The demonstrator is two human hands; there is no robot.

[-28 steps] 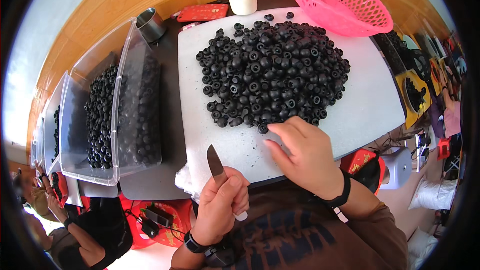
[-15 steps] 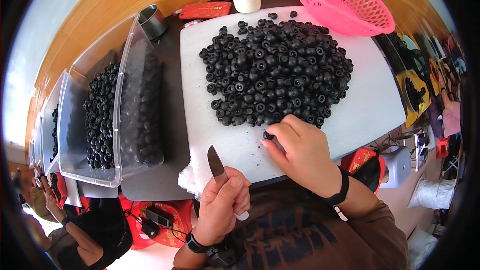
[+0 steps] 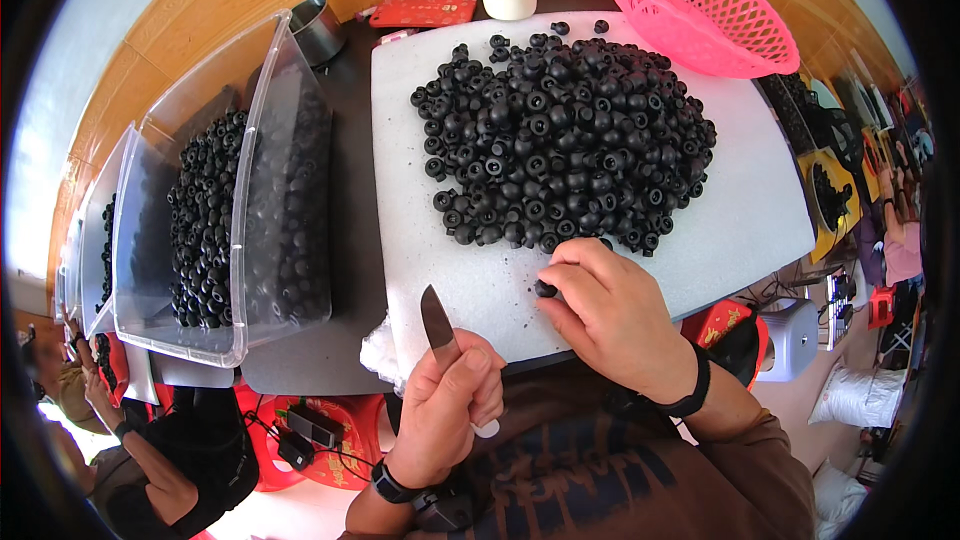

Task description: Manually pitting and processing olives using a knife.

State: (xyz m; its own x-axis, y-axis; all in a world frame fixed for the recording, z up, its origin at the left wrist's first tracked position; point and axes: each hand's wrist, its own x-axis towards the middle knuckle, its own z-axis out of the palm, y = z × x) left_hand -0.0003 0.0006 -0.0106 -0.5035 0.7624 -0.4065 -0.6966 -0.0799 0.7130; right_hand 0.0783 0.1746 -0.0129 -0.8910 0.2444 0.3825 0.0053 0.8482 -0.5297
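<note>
The left hand (image 3: 452, 395) grips a knife (image 3: 438, 326), tip outward; the right hand (image 3: 612, 310) pinches a black part (image 3: 545, 289) over the board (image 3: 425, 280), beside the pile (image 3: 575, 145). A firm pinch, clear of the knife, should serve best.

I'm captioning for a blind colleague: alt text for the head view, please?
The left hand holds a metal-bladed knife; the right hand pinches one small round black piece near a heap of similar pieces on a flat white board. A clear rectangular plastic bin holding black pieces stands left, a pink lattice plastic basket upper right.
</note>
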